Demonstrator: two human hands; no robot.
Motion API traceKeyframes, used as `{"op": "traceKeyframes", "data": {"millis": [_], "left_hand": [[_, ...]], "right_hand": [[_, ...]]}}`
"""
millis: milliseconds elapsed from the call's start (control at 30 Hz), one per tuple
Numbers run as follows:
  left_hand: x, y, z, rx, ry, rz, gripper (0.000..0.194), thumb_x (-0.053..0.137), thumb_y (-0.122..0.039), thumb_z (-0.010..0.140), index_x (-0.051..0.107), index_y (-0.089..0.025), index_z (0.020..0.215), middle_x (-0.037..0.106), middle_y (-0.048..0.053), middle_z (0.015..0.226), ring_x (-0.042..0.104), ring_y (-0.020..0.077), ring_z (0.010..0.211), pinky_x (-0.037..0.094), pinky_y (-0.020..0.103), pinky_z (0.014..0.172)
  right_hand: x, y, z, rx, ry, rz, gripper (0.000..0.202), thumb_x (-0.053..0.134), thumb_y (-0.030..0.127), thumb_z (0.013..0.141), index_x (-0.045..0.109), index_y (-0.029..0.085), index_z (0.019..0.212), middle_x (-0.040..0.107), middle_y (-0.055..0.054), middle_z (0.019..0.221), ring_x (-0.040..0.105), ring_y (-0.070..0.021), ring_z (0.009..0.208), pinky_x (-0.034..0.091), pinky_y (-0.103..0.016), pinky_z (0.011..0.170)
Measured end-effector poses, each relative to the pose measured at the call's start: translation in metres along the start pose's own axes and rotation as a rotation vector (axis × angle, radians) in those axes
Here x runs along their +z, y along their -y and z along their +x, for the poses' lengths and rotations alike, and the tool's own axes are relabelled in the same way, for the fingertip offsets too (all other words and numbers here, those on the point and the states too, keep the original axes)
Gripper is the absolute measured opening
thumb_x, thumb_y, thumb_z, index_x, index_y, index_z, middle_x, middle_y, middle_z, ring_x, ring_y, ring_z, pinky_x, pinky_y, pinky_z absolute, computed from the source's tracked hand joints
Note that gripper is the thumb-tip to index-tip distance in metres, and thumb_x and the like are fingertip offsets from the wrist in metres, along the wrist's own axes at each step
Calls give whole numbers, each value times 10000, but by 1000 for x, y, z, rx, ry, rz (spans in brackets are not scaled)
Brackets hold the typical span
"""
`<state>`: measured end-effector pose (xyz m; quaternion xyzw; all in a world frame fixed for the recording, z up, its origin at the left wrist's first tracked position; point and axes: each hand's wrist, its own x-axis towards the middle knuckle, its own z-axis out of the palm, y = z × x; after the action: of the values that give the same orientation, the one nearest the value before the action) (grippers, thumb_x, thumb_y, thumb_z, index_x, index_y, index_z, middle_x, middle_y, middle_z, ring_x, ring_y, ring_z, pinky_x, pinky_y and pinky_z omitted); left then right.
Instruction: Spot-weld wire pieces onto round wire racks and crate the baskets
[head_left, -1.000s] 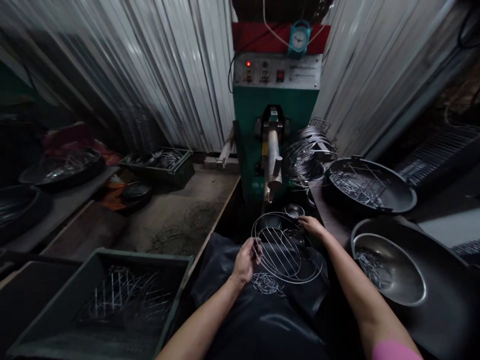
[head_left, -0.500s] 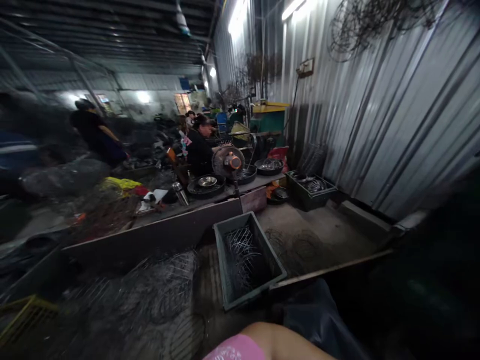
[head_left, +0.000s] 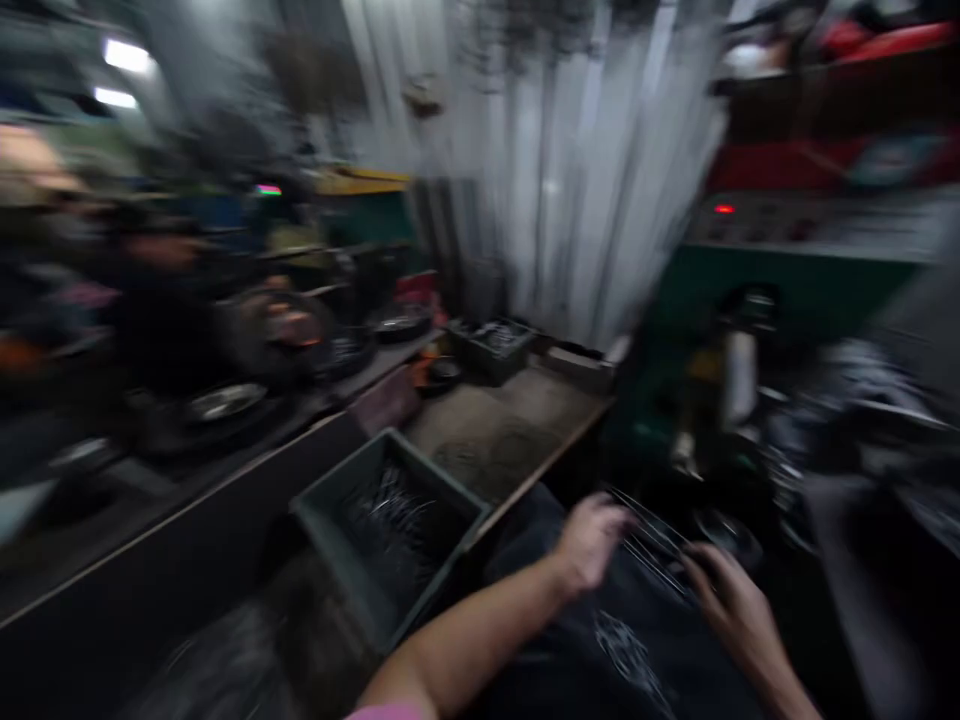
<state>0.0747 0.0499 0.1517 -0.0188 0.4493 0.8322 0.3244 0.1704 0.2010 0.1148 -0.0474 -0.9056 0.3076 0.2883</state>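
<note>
My left hand [head_left: 589, 545] is closed in front of my lap, its fingertips at one end of a thin bent metal wire piece [head_left: 651, 548]. At the other end of the wire, my right hand [head_left: 731, 600] has its fingers curled around it. Motion blur hides exactly how the fingertips sit. Several shiny wire pieces [head_left: 630, 650] lie on the dark cloth [head_left: 547, 640] over my lap, below the hands. To the left stands a grey-green bin [head_left: 341, 560] with loose metal wires [head_left: 394, 510] inside.
A green machine [head_left: 780, 270] with a red light stands on the right. Beyond the bin is a worktable [head_left: 555, 405], with another bin [head_left: 491, 355] of metal parts at its back. A fan [head_left: 281, 325] and a seated person [head_left: 161, 310] are at left.
My view has swung to the right, bringing the green machine into sight. Both hands and the wire piece now show; before, only part of an arm and a pink sleeve was visible.
</note>
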Motion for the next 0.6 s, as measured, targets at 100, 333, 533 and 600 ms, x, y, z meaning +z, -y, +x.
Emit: {"op": "traceKeyframes", "data": {"millis": [100,333,533,600], "left_hand": [[-20,-16,7,29,49,259,369,574,-205,712,510,-154,1071,628,96,938,625,181,837,454,361,839],[-32,-7,29,1058,460,1345,552,605,-257,732,426,-213,1253,490,114,1257,431,247,1195,326,446,1014],[-17,13,42,1333,687,1604,565,563,-234,751,371,-186,1280,505,140,1258,437,263,1195,252,511,1039],[-17,19,46,1344,676,1587,506,552,-227,758,398,-181,1238,521,143,1234,452,259,1180,265,505,1033]], "right_hand": [[-21,13,-8,143,1,-9,198,438,362,870,575,226,825,622,-72,814,600,-214,766,486,-341,688],[-31,19,-5,210,31,21,96,488,226,844,567,193,801,606,-51,816,561,-184,791,426,-316,729],[-44,19,-8,259,36,153,62,533,187,811,580,187,771,589,-27,775,550,-157,750,416,-264,688],[-49,16,-7,312,42,202,54,543,186,800,586,184,768,588,-14,766,545,-148,738,409,-251,676]]}}
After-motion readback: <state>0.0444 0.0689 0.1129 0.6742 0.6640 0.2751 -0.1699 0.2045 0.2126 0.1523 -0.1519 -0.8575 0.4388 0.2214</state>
